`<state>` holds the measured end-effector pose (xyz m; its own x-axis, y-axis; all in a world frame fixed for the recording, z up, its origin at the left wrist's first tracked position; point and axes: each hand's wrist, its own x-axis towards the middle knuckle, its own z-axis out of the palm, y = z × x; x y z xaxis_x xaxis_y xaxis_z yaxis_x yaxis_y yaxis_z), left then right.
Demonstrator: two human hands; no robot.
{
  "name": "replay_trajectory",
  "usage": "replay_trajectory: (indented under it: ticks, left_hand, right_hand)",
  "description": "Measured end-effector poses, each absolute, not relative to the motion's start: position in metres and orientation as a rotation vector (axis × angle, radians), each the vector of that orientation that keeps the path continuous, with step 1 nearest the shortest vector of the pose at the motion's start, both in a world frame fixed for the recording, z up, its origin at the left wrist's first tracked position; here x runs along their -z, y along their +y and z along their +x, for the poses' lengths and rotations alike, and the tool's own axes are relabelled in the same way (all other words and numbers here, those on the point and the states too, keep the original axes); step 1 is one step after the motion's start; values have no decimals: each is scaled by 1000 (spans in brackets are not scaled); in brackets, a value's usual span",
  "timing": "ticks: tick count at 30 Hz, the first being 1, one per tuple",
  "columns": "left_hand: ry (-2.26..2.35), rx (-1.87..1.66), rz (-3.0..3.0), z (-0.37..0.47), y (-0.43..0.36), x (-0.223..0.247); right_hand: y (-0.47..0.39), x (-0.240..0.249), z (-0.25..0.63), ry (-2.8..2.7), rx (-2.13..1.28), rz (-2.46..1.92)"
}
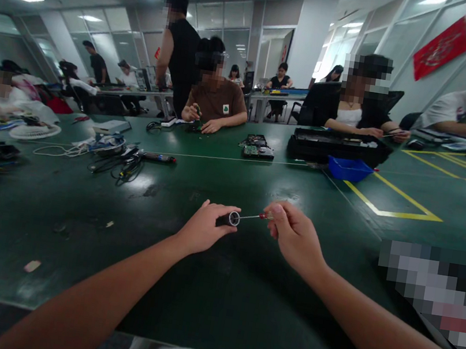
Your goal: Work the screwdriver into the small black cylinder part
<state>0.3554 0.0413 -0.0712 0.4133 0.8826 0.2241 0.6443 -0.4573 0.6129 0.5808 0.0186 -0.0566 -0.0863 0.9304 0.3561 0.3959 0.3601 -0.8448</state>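
My left hand [203, 227] is closed around a short black cylinder [223, 220], whose open end has a pale ring and faces right. Between the fingers and thumb of my right hand [296, 236] is a screwdriver [262, 216] with a red, partly clear handle. Its thin metal shaft points left, and the tip is at the ringed end of the cylinder; how far it goes in I cannot tell. Both hands are above the green table, near its middle. My fingers hide most of the cylinder's body and much of the handle.
The green table [84, 257] has a tangle of cables [127, 161] at left. Circuit boards [258, 147], a long black casing [337, 148] and a blue bin [350, 169] stand farther back. Yellow tape [406, 215] marks the right side. Several people sit across the table.
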Motion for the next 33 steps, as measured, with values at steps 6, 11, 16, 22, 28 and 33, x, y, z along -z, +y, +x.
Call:
replay_trajectory:
  ticks: [6, 11, 16, 22, 28, 33]
  left_hand:
    - [1311, -748, 2235, 354, 42, 73]
    - [1341, -767, 2236, 353, 44, 75]
    - [1321, -765, 2261, 353, 44, 76]
    - [1351, -756, 2254, 353, 43, 72]
    - [1339, -724, 2269, 355, 40, 71]
    - [1376, -725, 2253, 354, 41, 72]
  right_hand:
    - [14, 52, 580, -1798, -517, -1187]
    - [14, 48, 582, -1927, -529, -1113]
    - [12, 48, 581, -1927, -526, -1188]
    - [9, 45, 579, -1979, -505, -1131]
    - [6, 42, 579, -2027, -514, -1179]
    - [3, 42, 577, -2049, -480, -1098]
